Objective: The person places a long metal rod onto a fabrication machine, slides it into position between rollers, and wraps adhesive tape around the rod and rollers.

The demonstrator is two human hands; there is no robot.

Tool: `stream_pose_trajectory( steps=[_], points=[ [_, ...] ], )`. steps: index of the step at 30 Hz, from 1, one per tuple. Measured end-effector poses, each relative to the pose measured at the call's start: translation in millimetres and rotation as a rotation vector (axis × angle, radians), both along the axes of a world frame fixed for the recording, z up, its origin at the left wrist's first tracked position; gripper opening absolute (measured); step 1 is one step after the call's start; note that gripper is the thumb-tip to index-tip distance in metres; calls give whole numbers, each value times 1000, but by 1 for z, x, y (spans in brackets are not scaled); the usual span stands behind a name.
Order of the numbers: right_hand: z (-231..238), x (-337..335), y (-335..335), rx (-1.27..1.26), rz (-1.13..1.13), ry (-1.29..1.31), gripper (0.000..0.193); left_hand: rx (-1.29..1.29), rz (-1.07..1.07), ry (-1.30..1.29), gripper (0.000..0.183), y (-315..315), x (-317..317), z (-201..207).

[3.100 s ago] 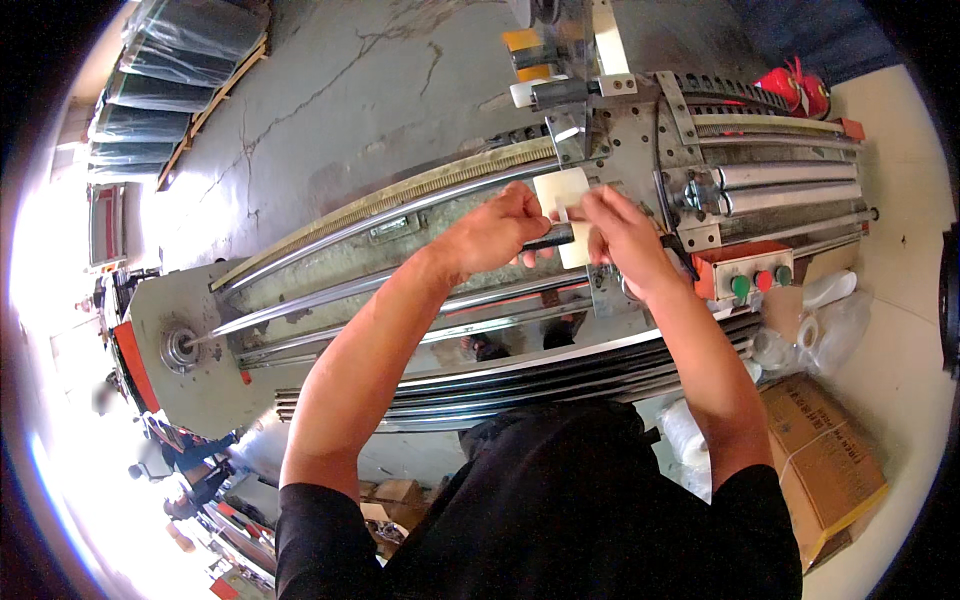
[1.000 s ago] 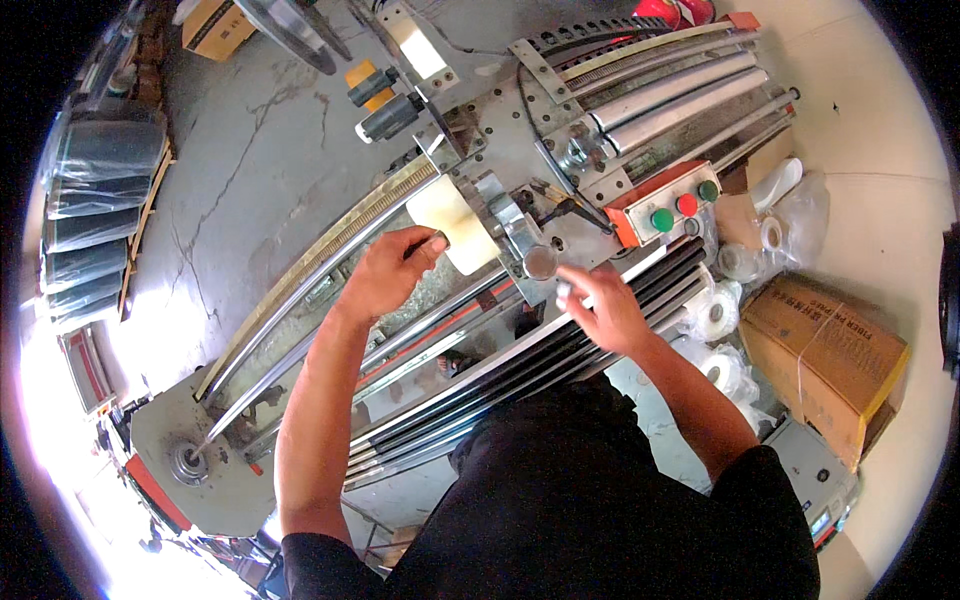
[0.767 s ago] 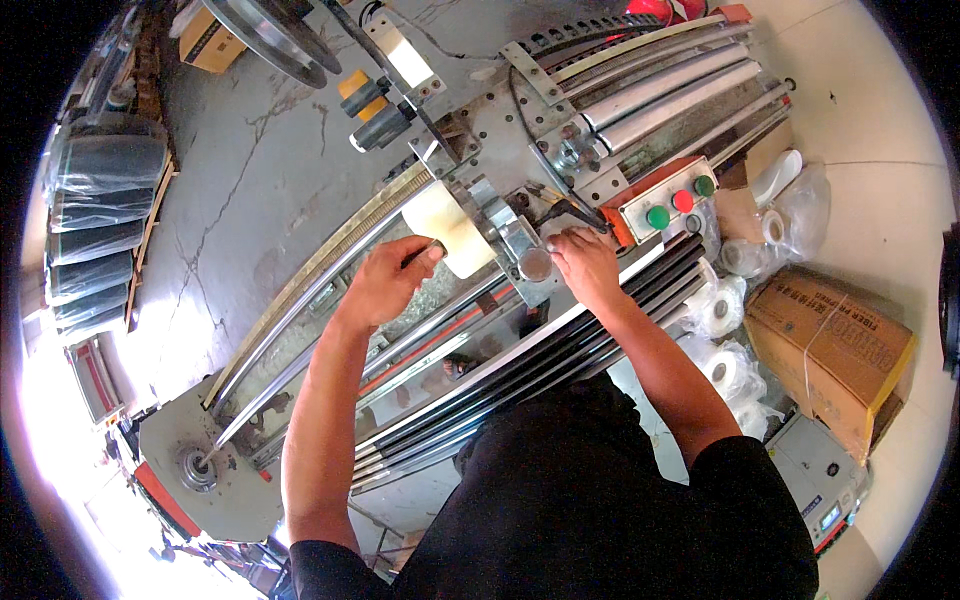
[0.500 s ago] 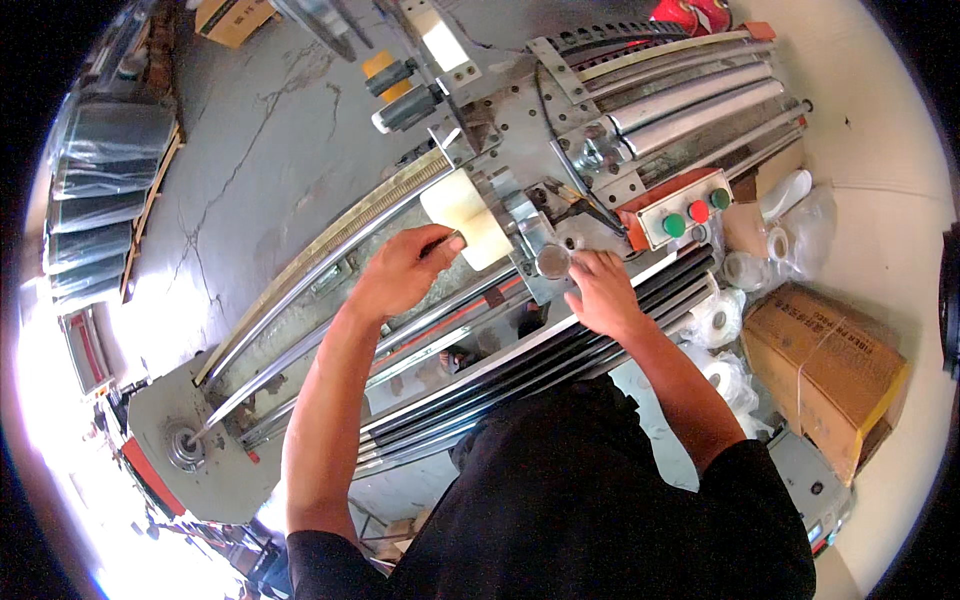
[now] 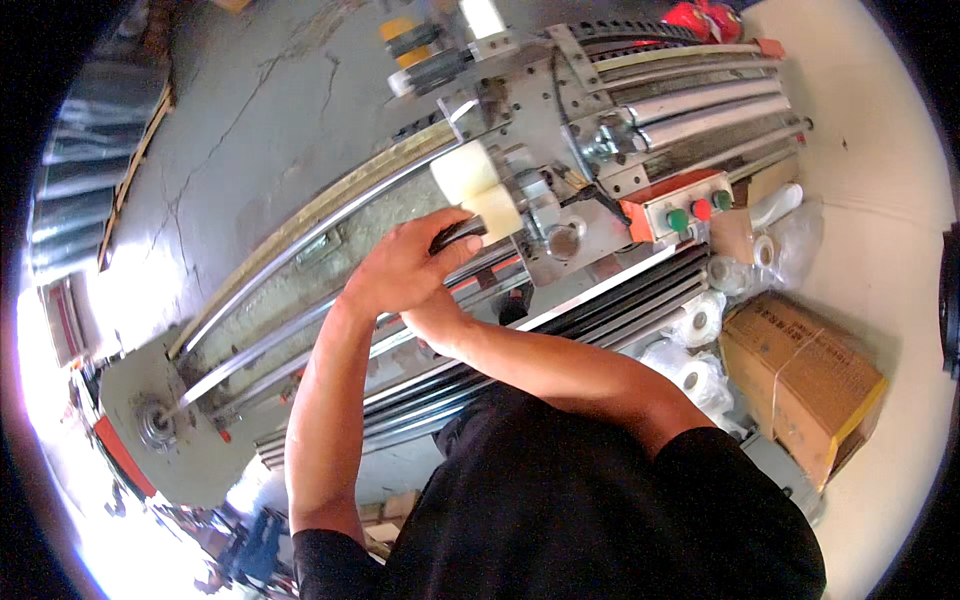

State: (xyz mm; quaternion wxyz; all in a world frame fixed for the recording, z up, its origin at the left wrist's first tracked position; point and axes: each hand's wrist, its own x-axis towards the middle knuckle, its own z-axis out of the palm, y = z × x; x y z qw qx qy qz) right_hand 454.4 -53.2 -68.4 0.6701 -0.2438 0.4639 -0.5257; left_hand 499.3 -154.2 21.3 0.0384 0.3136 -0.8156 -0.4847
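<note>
My left hand (image 5: 400, 268) is closed round a short dark rod (image 5: 458, 235), thumb and fingers on either side. The rod's end meets the cream rollers (image 5: 488, 207) of a long grey machine. Below it, my right hand (image 5: 428, 312) has crossed over to the left, mostly behind the left hand. Its fingers are hidden, so I cannot see what they touch. Beside the rollers sits a metal clamp block with a round knob (image 5: 563, 240).
A red control box (image 5: 668, 207) with green and red buttons stands right of the knob. Dark and silver bars (image 5: 620, 292) run along the machine's near side. Wrapped rolls (image 5: 692, 375) and a cardboard box (image 5: 800, 375) lie at right. Metal rails (image 5: 290, 273) extend left.
My right hand has left the knob and swung left beneath my left hand. My left hand has moved slightly right, and more of the dark rod shows in it. The view has shifted a little.
</note>
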Motion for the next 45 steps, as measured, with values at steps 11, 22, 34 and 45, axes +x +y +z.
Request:
stream_pose_trajectory(
  steps=[11, 22, 34, 45],
  points=[
    [31, 28, 0, 217, -216, 17, 49, -202, 1928, -480, 74, -22, 493, -119],
    [12, -95, 33, 168, -446, 74, 45, 778, 1449, 1080, 12, 22, 446, -120],
    [-21, -396, 306, 412, -648, 207, 35, 1273, 1570, 894, 11, 316, 163, -102],
    [-95, -372, 345, 624, -547, 263, 47, 1157, 1717, 597, 20, 369, 166, -169]
  ],
)
